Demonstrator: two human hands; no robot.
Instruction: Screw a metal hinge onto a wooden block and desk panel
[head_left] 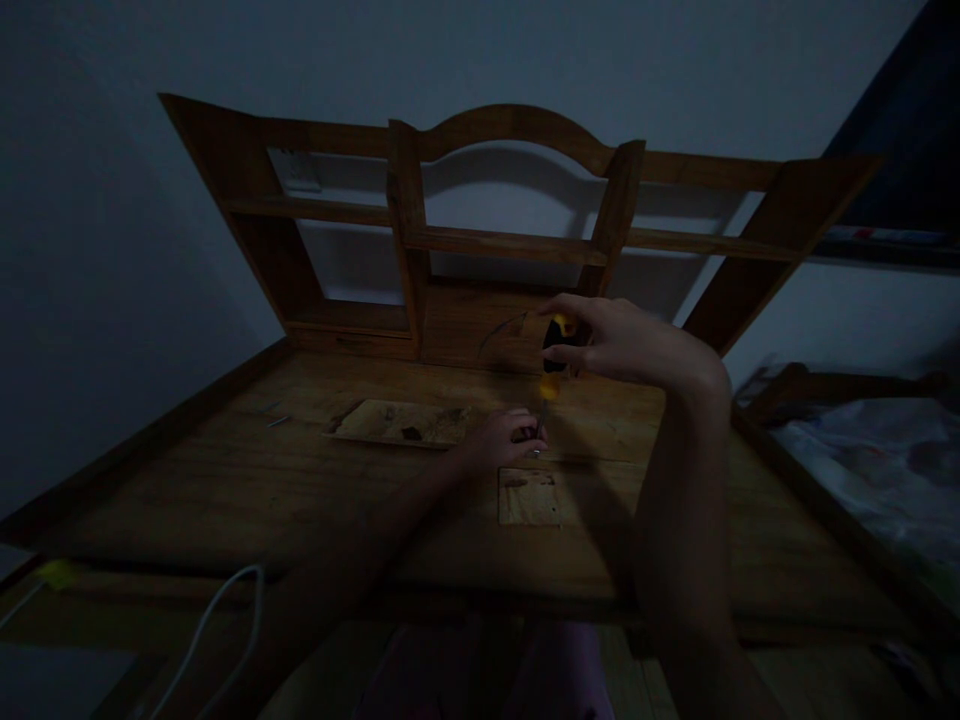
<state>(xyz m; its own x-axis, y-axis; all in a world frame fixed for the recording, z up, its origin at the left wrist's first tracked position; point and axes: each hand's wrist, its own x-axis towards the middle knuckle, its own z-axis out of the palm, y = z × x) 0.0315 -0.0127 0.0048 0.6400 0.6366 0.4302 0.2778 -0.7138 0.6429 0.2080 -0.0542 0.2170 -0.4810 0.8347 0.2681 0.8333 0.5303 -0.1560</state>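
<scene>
In the dim head view my right hand (619, 338) is closed around the black and yellow handle of a screwdriver (551, 386). The screwdriver stands nearly upright, its shaft pointing down at the desk. Around the lower end of the shaft, my left hand (501, 440) has its fingers pinched together. A small shiny bit (535, 453) shows under those fingertips; what exactly they grip is too dark to tell. Just in front lies a small square wooden piece (529, 498) with a rough, damaged surface. A longer worn wooden board (401, 422) lies to the left, beyond my left forearm.
The wooden desk (247, 490) carries a shelf unit (502, 242) along its back edge. Thin metal pieces (277, 421) lie at the left. A white cable (255, 600) loops over the front left edge. Right of the desk is a pile of plastic-wrapped stuff (877, 460).
</scene>
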